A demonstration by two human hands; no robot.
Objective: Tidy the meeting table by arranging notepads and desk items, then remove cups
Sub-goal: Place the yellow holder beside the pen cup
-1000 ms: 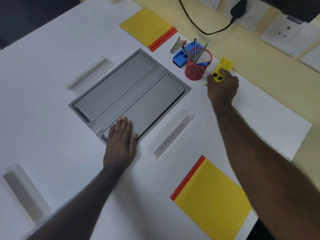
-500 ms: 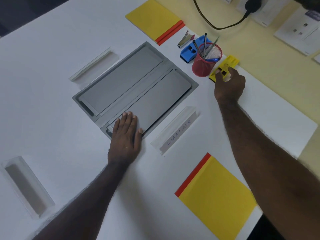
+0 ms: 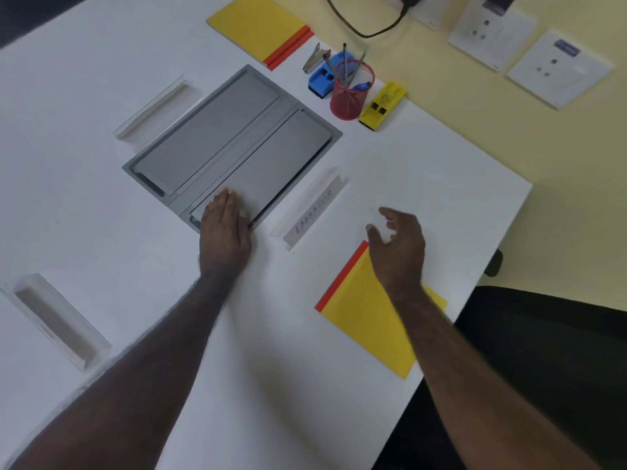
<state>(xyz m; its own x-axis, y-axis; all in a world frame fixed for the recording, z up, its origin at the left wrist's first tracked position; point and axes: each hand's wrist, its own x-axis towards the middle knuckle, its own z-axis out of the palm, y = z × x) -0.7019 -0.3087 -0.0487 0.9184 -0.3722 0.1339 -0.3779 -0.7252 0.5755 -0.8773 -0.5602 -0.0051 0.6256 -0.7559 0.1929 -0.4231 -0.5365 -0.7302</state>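
Note:
My left hand (image 3: 224, 228) lies flat on the near corner of the grey lidded panel (image 3: 234, 137) set in the white table (image 3: 424, 171). My right hand (image 3: 397, 245) hovers open, holding nothing, over the top corner of the near yellow notepad (image 3: 366, 320) with its red spine. A yellow eraser block (image 3: 382, 105) sits beside the red mesh pen cup (image 3: 351, 93) at the far edge. A blue block (image 3: 324, 78) and a metal clip (image 3: 315, 59) lie just beyond the cup. A second yellow notepad (image 3: 258, 25) rests at the far end.
A clear name stand reading LABRADOR (image 3: 312, 212) lies between my hands. Another clear stand (image 3: 149, 106) sits left of the panel, and a third (image 3: 54, 320) at the near left. Wall sockets (image 3: 488, 28) and a black cable (image 3: 359, 25) are beyond the table. A dark chair (image 3: 543, 368) stands at the right.
My right hand let go of the yellow eraser block beside the pen cup and drew back toward me, ending above the near notepad. My left hand stayed on the panel.

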